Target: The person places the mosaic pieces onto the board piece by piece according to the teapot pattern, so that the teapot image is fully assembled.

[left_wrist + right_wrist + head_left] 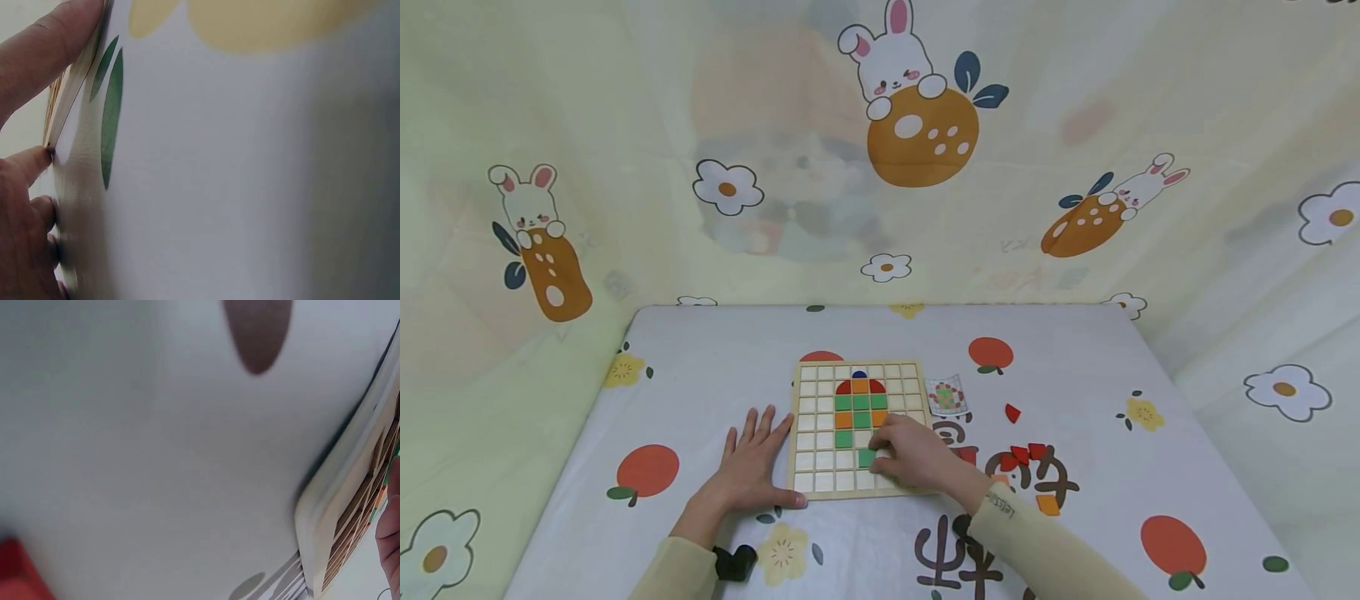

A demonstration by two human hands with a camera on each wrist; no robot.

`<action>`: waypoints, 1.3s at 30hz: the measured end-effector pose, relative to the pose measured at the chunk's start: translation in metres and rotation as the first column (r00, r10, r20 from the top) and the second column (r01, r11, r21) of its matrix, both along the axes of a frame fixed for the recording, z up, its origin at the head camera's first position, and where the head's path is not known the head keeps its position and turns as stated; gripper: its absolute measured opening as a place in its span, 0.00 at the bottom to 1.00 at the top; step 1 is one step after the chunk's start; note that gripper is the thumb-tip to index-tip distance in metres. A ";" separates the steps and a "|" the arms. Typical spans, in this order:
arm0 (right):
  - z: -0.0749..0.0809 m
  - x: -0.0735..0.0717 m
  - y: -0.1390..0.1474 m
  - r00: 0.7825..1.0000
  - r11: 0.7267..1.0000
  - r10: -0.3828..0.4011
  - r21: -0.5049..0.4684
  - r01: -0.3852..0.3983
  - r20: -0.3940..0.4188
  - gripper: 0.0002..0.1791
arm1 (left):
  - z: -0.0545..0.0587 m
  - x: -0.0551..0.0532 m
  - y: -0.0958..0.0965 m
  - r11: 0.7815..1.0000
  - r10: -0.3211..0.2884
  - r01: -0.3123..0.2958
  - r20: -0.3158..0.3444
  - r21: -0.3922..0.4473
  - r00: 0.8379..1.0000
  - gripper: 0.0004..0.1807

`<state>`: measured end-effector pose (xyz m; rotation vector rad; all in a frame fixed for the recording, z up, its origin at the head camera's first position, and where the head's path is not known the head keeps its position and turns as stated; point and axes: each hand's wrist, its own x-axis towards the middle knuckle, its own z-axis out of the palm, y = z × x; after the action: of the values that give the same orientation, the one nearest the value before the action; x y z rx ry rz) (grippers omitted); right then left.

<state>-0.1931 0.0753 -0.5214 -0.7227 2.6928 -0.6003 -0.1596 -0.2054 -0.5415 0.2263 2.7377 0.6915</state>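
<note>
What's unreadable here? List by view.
Head: some cells of the grid board are hidden behind the right hand.
Head: picture card, too small for fine detail.
Left wrist: left hand, cut off by left edge.
Right wrist: red shape, blurred, cut off at lower-left corner.

Behind the desk (715, 350) and along both its sides, pale curtains (940, 221) are hung, printed with rabbits (895, 65) and white flowers (1288, 377). The desk is covered by a whitish cloth (1067, 375) on which red fruit (647, 470) and yellow flowers (783, 552) are printed.
</note>
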 end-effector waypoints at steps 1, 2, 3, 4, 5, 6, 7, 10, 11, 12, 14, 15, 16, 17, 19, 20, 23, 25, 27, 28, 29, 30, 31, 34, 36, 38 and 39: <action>0.000 0.000 0.000 1.000 1.000 0.005 -0.002 -0.005 -0.007 0.14 | 0.000 0.000 0.000 1.000 0.000 0.000 -0.001 0.000 1.000 0.70; 0.000 0.000 -0.001 1.000 1.000 0.008 0.000 -0.008 -0.014 0.13 | 0.000 0.000 0.000 1.000 0.001 -0.001 -0.001 -0.001 1.000 0.70; 0.000 0.000 -0.001 1.000 1.000 0.011 0.003 -0.011 -0.022 0.13 | 0.000 0.000 0.000 1.000 0.001 -0.001 -0.002 -0.001 1.000 0.70; 0.000 0.000 -0.002 0.999 1.000 0.015 0.007 -0.015 -0.030 0.13 | 0.000 0.000 0.000 1.000 0.002 -0.002 -0.001 -0.001 1.000 0.70; 0.000 0.001 -0.003 0.999 1.000 0.019 0.011 -0.018 -0.041 0.13 | 0.000 0.000 0.000 1.000 0.001 -0.001 -0.002 -0.001 1.000 0.70; 0.000 0.001 -0.004 0.999 1.000 0.021 0.015 -0.020 -0.050 0.13 | 0.000 0.000 0.000 1.000 0.001 -0.001 -0.001 -0.002 1.000 0.70; -0.001 0.001 -0.004 0.998 1.000 0.022 0.016 -0.021 -0.056 0.12 | 0.000 0.000 0.000 1.000 0.001 -0.001 -0.002 -0.002 1.000 0.70; -0.001 0.002 -0.005 0.997 1.000 0.022 0.021 -0.021 -0.073 0.12 | -0.001 0.000 0.000 1.000 0.002 -0.002 -0.001 -0.003 1.000 0.70; -0.001 0.002 -0.005 0.997 1.000 0.023 0.020 -0.021 -0.079 0.11 | -0.001 -0.001 0.000 1.000 0.002 -0.002 -0.002 -0.005 1.000 0.70; -0.001 0.002 -0.005 0.996 1.000 0.023 0.015 -0.022 -0.082 0.11 | -0.001 -0.001 0.000 1.000 0.002 -0.002 -0.002 -0.005 1.000 0.70; -0.002 0.002 -0.004 0.996 1.000 0.027 0.004 -0.027 -0.087 0.11 | -0.002 -0.001 0.000 1.000 0.003 -0.003 -0.002 -0.007 1.000 0.70; -0.002 0.002 -0.003 0.996 1.000 0.031 -0.003 -0.031 -0.088 0.11 | -0.002 -0.001 0.000 1.000 0.002 -0.002 -0.002 -0.007 1.000 0.71; -0.002 0.002 -0.003 0.996 0.999 0.035 -0.010 -0.036 -0.088 0.11 | -0.002 -0.001 0.000 1.000 0.001 -0.001 -0.002 -0.009 1.000 0.71; -0.002 0.002 -0.002 0.996 0.999 0.038 -0.016 -0.039 -0.085 0.11 | -0.002 -0.001 0.000 1.000 0.001 -0.001 -0.004 -0.009 1.000 0.71; -0.002 0.002 -0.001 0.996 0.998 0.048 -0.026 -0.050 -0.080 0.11 | -0.002 -0.001 0.000 1.000 0.001 -0.001 -0.003 -0.009 1.000 0.71; -0.002 0.002 0.000 0.995 0.998 0.053 -0.030 -0.056 -0.079 0.11 | -0.002 -0.001 0.000 1.000 0.001 -0.001 -0.003 -0.010 1.000 0.71; -0.001 0.001 0.001 0.995 0.997 0.068 -0.032 -0.070 -0.073 0.11 | -0.002 -0.001 0.000 1.000 0.003 -0.003 -0.003 -0.009 1.000 0.71; 0.000 0.001 0.002 0.996 0.997 0.068 -0.027 -0.070 -0.058 0.12 | -0.001 -0.001 0.000 1.000 0.002 -0.002 -0.002 -0.007 1.000 0.71; 0.002 0.001 0.004 0.997 0.997 0.066 -0.030 -0.067 -0.046 0.13 | 0.000 0.000 0.001 1.000 0.003 -0.003 0.000 -0.007 1.000 0.71; 0.003 0.000 0.005 0.998 0.998 0.059 -0.030 -0.060 -0.035 0.13 | 0.000 0.000 0.001 1.000 0.003 -0.003 0.001 -0.006 1.000 0.71; 0.004 0.000 0.006 0.998 0.998 0.053 -0.035 -0.054 -0.027 0.13 | 0.001 0.000 0.001 1.000 0.004 -0.004 0.001 -0.006 1.000 0.71; 0.005 0.000 0.007 0.999 0.998 0.048 -0.046 -0.049 -0.023 0.13 | 0.001 0.000 0.001 1.000 0.005 -0.005 0.001 -0.007 1.000 0.71; 0.006 -0.001 0.008 0.999 0.997 0.043 -0.057 -0.044 -0.020 0.12 | 0.001 0.000 0.001 1.000 0.006 -0.006 0.000 -0.008 1.000 0.71; 0.006 -0.003 0.015 1.000 0.995 0.027 -0.094 -0.028 -0.015 0.10 | 0.002 0.000 0.001 1.000 0.007 -0.007 0.003 -0.008 1.000 0.71; 0.006 -0.004 0.022 1.000 0.993 0.009 -0.119 -0.009 -0.001 0.09 | 0.002 0.000 0.001 1.000 0.007 -0.007 0.003 -0.010 1.000 0.70; 0.006 -0.004 0.029 1.000 0.990 -0.024 -0.136 0.026 0.020 0.09 | 0.002 0.000 0.001 1.000 0.006 -0.006 0.003 -0.010 1.000 0.70; 0.007 -0.004 0.034 0.999 0.989 -0.041 -0.141 0.045 0.031 0.09 | 0.002 0.000 0.001 1.000 0.005 -0.005 0.004 -0.012 1.000 0.71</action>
<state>-0.1969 0.1089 -0.5149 -0.6872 2.6666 -0.8131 -0.1592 -0.2042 -0.5396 0.2150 2.7384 0.6759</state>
